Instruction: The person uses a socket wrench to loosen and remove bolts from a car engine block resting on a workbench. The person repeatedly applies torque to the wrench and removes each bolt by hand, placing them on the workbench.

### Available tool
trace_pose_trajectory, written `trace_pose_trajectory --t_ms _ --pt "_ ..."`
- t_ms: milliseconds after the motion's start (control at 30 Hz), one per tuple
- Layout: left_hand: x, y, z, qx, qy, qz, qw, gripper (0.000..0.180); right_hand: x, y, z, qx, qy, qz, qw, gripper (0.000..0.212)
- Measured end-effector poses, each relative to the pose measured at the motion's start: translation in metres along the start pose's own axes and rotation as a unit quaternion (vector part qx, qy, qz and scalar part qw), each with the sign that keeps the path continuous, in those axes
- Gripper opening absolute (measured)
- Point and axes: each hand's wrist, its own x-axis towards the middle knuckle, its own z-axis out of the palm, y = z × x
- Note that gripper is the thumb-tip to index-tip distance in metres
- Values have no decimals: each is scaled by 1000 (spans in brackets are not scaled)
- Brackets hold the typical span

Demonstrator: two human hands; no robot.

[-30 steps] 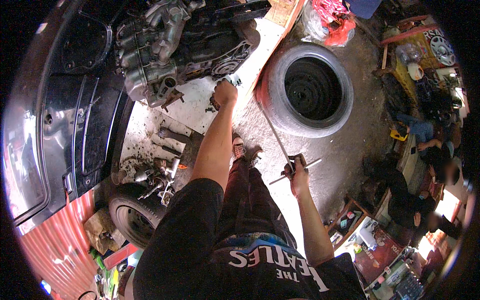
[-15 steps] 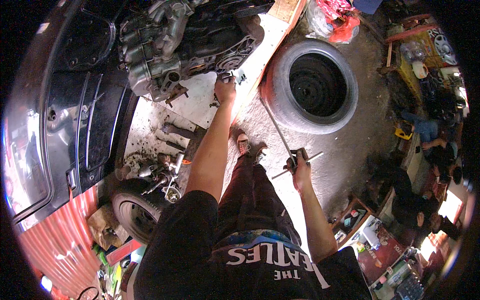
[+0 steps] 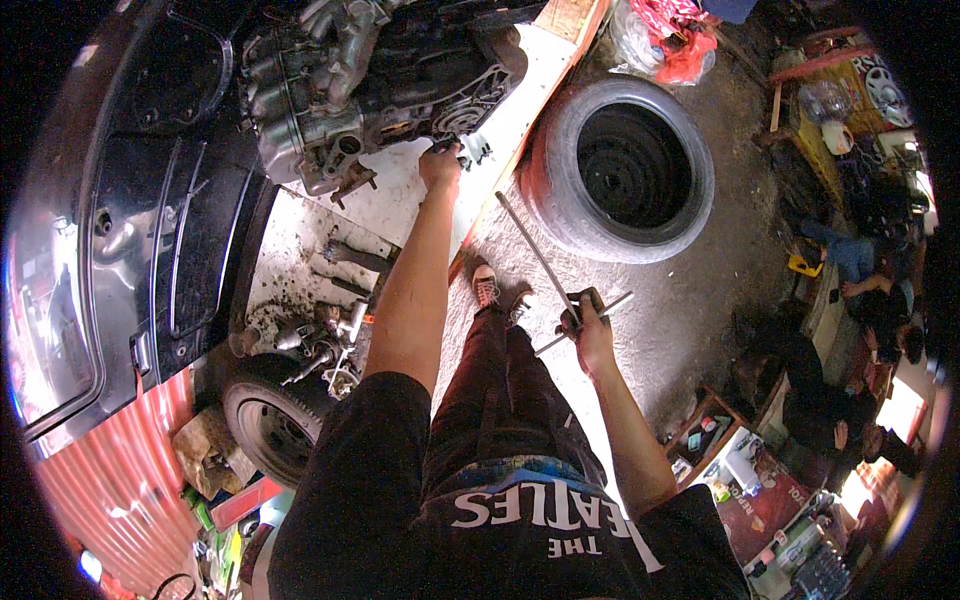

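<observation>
My right hand is closed around a T-handle wrench, near where its long shaft meets the crossbar. The shaft points up and left, its tip close to the edge of the white board. My left hand reaches out over that board, beside the lower end of a bare metal engine. Its fingers are curled together, and whatever is in them is too small and dark to name. Small metal pieces lie right next to those fingers.
Stacked tires stand right of the board. Left are a dark vehicle panel, metal parts and a wheel. Bags lie at the far end. People sit at the right, near a wooden box.
My right hand has moved a little left with the T-handle wrench, bringing its tip nearer the board. My left hand has shifted slightly left, next to the small metal pieces.
</observation>
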Motion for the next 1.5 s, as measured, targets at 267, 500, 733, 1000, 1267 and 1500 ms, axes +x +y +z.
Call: trace_pose_trajectory --t_ms 267,500,733,1000,1267,1500 --pt "25 -5 0 -176 -8 -42 983 20 -2 -9 14 22 -6 3 1000 21" --pt "4 14 7 -233 -63 -142 960 11 14 -7 30 1 -38 -73 997 17" --pt "13 11 0 -300 -78 -189 932 6 48 3 54 -94 -66 -144 983 24" --pt "20 4 0 -319 -102 -206 920 6 64 17 64 -168 -51 -166 970 23" --pt "24 -5 4 -341 -128 -198 910 4 72 29 60 -165 -30 -153 974 22" --pt "46 -22 4 -369 -109 -204 900 5 66 32 68 -128 -34 -129 983 23"
